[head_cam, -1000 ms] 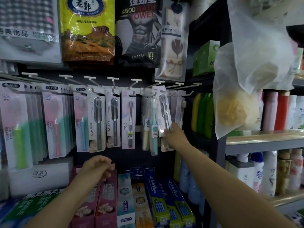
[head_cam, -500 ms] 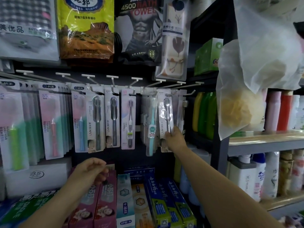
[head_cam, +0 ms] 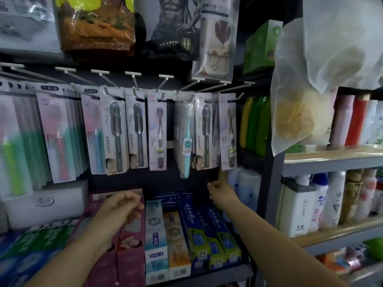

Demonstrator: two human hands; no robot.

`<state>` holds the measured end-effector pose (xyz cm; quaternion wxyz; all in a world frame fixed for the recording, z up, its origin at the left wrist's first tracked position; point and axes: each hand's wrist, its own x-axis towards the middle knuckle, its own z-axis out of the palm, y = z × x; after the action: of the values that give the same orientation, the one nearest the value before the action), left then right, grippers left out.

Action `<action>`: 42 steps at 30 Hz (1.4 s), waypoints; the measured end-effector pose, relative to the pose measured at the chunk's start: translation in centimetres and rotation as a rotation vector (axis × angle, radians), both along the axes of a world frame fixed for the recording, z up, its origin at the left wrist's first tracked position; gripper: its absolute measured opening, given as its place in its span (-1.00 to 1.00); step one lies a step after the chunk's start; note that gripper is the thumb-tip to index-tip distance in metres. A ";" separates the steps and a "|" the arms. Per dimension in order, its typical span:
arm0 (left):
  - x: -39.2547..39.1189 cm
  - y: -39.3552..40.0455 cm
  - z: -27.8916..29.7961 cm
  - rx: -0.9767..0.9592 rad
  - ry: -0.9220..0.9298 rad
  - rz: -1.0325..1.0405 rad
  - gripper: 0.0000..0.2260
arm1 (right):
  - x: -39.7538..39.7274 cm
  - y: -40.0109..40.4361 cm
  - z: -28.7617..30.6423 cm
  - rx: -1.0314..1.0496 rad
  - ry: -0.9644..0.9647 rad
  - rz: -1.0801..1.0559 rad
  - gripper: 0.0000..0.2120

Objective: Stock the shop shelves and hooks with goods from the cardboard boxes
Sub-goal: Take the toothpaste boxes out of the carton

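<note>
A row of carded toothbrush packs hangs on white hooks (head_cam: 238,97) across the dark panel. The grey toothbrush pack (head_cam: 204,131) hangs free near the right end, beside another pack (head_cam: 228,131). My right hand (head_cam: 222,193) is just below these two packs, fingers loosely curled, one finger raised toward the bottom edge of the right pack, and it holds nothing. My left hand (head_cam: 122,207) hovers loosely curled over the pink toothpaste boxes (head_cam: 130,251), also with nothing in it. No cardboard box is in view.
Toothpaste boxes (head_cam: 155,241) stand in rows on the shelf below the hooks. Towel packs (head_cam: 97,25) hang above. A metal rack (head_cam: 331,160) at the right carries bottles, and plastic bags (head_cam: 300,100) hang in front of it. Green bottles (head_cam: 257,125) stand behind the right hooks.
My right hand has let go of the grey toothbrush pack and dropped below it; the pack now hangs on its hook. The left hand has stayed over the toothpaste boxes.
</note>
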<state>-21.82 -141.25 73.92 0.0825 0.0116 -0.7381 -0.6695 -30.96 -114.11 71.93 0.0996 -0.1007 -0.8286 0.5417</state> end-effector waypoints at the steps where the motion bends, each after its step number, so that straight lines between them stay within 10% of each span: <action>1: 0.3 0.3 -0.2 0.003 0.001 0.002 -0.91 | 1.0 0.1 -0.5 0.006 0.006 0.008 -0.79; 10: 8.0 3.0 -3.6 -0.009 0.059 -0.023 -0.90 | 17.6 2.9 -6.4 -0.001 0.210 0.058 -0.87; 28: 31.3 9.5 -40.4 -0.141 -0.883 -0.022 -0.86 | 43.4 10.7 -41.0 0.137 -0.678 0.019 -0.78; 42: 29.9 10.4 -65.2 -0.256 -1.050 -0.085 -0.92 | 41.3 5.3 -65.0 0.117 -0.886 0.121 -0.81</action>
<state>8.08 -130.82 8.68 -0.3238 0.3043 -0.7555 -0.4814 10.33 -108.77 6.90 -0.2909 -0.2681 -0.8251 0.4034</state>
